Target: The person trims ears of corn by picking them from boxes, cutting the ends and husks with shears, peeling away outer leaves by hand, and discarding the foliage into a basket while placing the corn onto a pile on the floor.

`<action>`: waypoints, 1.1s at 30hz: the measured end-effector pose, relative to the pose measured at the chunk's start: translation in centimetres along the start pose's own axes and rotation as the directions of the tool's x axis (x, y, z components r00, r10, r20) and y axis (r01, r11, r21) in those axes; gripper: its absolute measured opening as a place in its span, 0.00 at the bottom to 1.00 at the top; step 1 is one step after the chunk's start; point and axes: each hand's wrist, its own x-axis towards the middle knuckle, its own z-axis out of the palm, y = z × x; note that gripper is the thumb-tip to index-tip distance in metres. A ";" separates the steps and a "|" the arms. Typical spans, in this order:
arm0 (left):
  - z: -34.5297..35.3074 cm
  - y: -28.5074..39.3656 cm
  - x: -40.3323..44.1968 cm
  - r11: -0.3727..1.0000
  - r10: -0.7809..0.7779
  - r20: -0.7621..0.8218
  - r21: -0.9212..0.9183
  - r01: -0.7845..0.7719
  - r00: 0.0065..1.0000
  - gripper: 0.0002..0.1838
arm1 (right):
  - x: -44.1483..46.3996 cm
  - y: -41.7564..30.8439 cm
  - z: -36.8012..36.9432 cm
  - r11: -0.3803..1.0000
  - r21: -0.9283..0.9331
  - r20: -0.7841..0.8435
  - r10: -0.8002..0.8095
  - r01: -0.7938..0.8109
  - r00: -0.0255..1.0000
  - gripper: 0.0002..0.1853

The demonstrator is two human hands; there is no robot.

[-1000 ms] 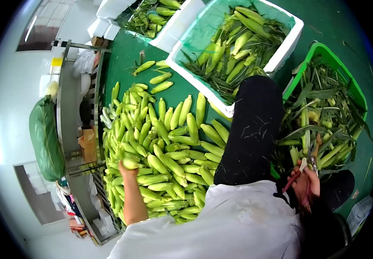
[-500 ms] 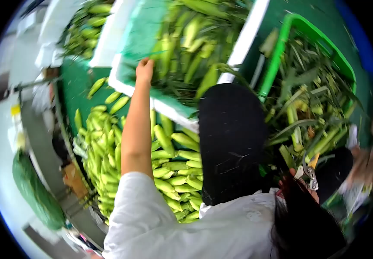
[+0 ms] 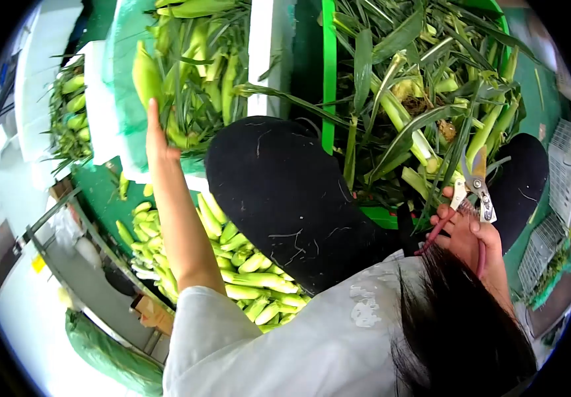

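My left hand [image 3: 160, 147] reaches over the white foam box [image 3: 267, 63] with its green liner. Its index finger stretches up against the lower end of a corn ear in husk [image 3: 145, 74], while the thumb stands apart; the other fingers are hidden. Leafy corn ears [image 3: 213, 76] lie beside it in the box. On the right, my right hand [image 3: 467, 238] holds pruning shears [image 3: 476, 185] by their red handles, blades parted, near the front of the green basket [image 3: 328, 73] of husks and stalks [image 3: 404, 126].
My black-clad knee [image 3: 279, 192] is between the box and basket. Below the box lies a pile of husked-on corn ears [image 3: 252, 278]. Another foam box [image 3: 102, 99] is at the left, beside a metal rack [image 3: 93, 255]. White crates [image 3: 543, 251] stand at the right.
The view has swung right. My left hand has gone from the corn pile, over the foam box edge, to an ear inside the box. My right hand still holds the shears.
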 end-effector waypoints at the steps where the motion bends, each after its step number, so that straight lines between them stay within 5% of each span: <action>1: 0.7 1.8 -4.9 0.995 0.094 -0.041 0.025 -0.093 0.995 0.30 | 0.1 0.0 -0.2 1.000 -0.009 0.044 -0.018 0.019 0.999 0.42; 2: -0.6 3.4 -7.2 0.991 0.130 0.061 -0.051 -0.127 0.990 0.32 | 0.0 -0.1 -0.4 0.999 -0.019 0.086 -0.039 0.041 0.996 0.42; 3: -0.5 5.1 -10.0 0.947 0.208 0.430 -0.313 -0.071 0.879 0.32 | 0.0 -0.2 -0.5 0.997 -0.041 0.108 -0.056 0.061 0.993 0.42; 5: 1.4 7.4 -16.9 0.893 0.340 0.573 -0.446 -0.064 0.746 0.39 | 0.0 -0.8 -0.8 0.990 -0.087 0.157 -0.099 0.113 0.983 0.42; 6: 3.7 8.0 -20.4 0.863 0.421 0.511 -0.479 -0.158 0.749 0.40 | 0.3 -0.9 -1.3 0.978 -0.138 0.180 -0.130 0.156 0.975 0.42; 8: 6.7 8.8 -24.5 0.918 0.363 0.643 -0.370 -0.141 0.675 0.42 | 0.6 -1.3 -2.6 0.940 -0.227 0.221 -0.205 0.255 0.953 0.42; 9: 8.3 7.7 -26.0 0.924 0.370 0.714 -0.221 -0.311 0.594 0.41 | -0.4 -2.3 -1.4 0.914 -0.275 0.221 -0.243 0.299 0.945 0.41; 12: 13.2 1.7 -29.2 0.966 -0.088 0.791 -0.080 0.244 0.605 0.36 | -1.3 -3.8 -1.9 0.652 -0.597 0.213 -0.434 0.468 0.876 0.41; 13: 13.4 -1.0 -29.1 0.790 -0.360 0.793 -0.020 0.612 0.491 0.34 | -1.5 -4.8 -2.2 0.573 -0.691 0.215 -0.419 0.441 0.882 0.42; 15: 14.6 -6.4 -30.2 0.844 -0.356 0.846 0.109 0.525 0.397 0.34 | -1.8 -6.2 -3.0 0.400 -0.816 0.222 -0.452 0.419 0.864 0.44; 16: 13.7 -8.8 -30.0 0.856 -0.479 0.756 0.289 0.429 0.446 0.35 | -1.8 -6.5 -3.8 0.304 -0.863 0.234 -0.468 0.404 0.852 0.44; 17: 14.2 -9.1 -32.4 0.912 -0.385 0.756 0.224 0.343 0.530 0.36 | -1.3 -6.6 -5.3 0.184 -0.892 0.280 -0.490 0.412 0.826 0.45; 19: 15.7 -9.2 -35.5 0.967 -0.255 0.710 0.189 0.172 0.656 0.42 | -1.6 -8.0 -6.0 0.254 -0.816 0.387 -0.425 0.519 0.818 0.46; 22: 15.6 -9.4 -34.9 0.916 -0.181 0.810 0.345 -0.203 0.558 0.46 | -2.0 -9.8 -6.2 0.217 -0.791 0.469 -0.386 0.573 0.794 0.49; 25: 15.5 -8.5 -35.9 0.842 -0.225 0.790 0.453 -0.294 0.571 0.45 | -2.8 -11.3 -5.6 -0.092 -0.760 0.618 -0.407 0.643 0.673 0.46; 29: 14.7 -8.5 -35.9 0.937 -0.282 0.827 0.347 -0.047 0.486 0.41 | -2.5 -10.8 -5.1 -0.100 -0.712 0.650 -0.467 0.695 0.599 0.36; 32: 14.5 -8.1 -35.3 0.895 -0.371 0.785 0.444 -0.033 0.497 0.34 | -1.7 -9.7 -5.4 0.105 -0.838 0.462 -0.386 0.535 0.799 0.21; 33: 14.4 -8.2 -35.4 0.866 -0.312 0.770 0.472 -0.167 0.557 0.35 | -1.2 -9.1 -5.8 0.284 -0.809 0.393 -0.388 0.514 0.833 0.19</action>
